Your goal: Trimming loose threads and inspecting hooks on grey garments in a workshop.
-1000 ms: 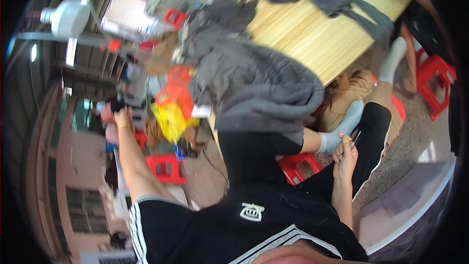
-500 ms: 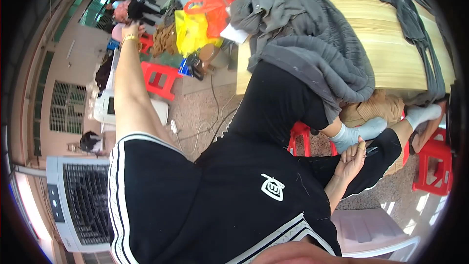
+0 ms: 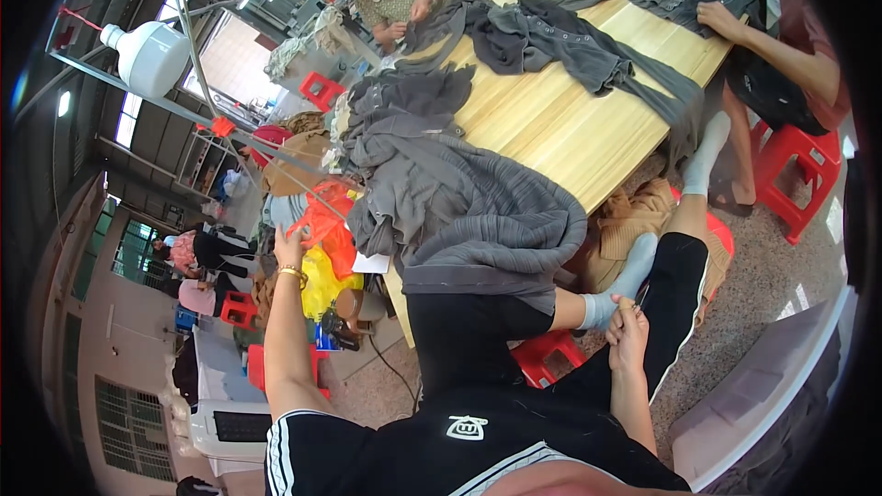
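Observation:
My left hand (image 3: pixel 292 248), a bracelet on its wrist, reaches out at the left beside an orange-red plastic bag (image 3: pixel 329 230). Its fingers look apart, and I see nothing held. Near my bent leg, my right hand (image 3: pixel 628 338) is closed with thumb and fingers together by a light blue sock (image 3: pixel 636 276). Whatever it pinches is too small to make out. A heaped grey knit garment (image 3: pixel 478 211) hangs off the table's near corner and drapes over my knee.
Grey garments (image 3: pixel 570 46) lie across the wooden table (image 3: pixel 514 124). Two people work at its far and right sides, their hands on garments. Red stools (image 3: pixel 799 165), brown cloth (image 3: pixel 634 220) and a yellow bag (image 3: pixel 322 280) stand around. A bulb (image 3: pixel 152 60) hangs upper left.
The view has swung up, bringing in more table, both co-workers and the bulb. My left arm stays outstretched, now nearer the orange-red bag. My right hand remains closed by the sock.

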The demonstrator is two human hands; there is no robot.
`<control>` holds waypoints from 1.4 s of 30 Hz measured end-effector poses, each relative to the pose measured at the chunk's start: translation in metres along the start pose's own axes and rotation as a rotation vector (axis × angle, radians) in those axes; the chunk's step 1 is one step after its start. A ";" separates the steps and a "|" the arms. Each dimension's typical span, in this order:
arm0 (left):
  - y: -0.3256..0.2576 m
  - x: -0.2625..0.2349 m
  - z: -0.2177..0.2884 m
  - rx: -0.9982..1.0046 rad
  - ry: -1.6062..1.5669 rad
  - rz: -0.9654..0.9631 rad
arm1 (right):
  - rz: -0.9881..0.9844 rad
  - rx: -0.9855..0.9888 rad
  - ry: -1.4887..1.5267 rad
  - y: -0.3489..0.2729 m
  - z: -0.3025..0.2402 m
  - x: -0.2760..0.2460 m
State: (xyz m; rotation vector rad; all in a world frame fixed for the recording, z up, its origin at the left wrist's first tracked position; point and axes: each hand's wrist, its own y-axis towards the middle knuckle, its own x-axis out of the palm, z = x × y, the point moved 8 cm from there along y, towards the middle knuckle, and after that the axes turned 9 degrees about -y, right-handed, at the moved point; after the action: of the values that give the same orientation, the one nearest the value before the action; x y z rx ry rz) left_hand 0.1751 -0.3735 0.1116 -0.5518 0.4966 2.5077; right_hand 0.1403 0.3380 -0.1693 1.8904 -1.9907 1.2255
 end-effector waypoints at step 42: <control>-0.267 0.039 0.386 1.458 -0.787 -0.454 | 0.205 -0.110 -0.412 0.007 0.021 -0.004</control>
State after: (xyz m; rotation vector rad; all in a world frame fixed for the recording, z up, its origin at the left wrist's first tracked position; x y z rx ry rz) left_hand 0.1844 0.0270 0.3587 0.7539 1.3821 1.1964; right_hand 0.1434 0.3270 -0.1886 2.0550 -2.4514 0.7873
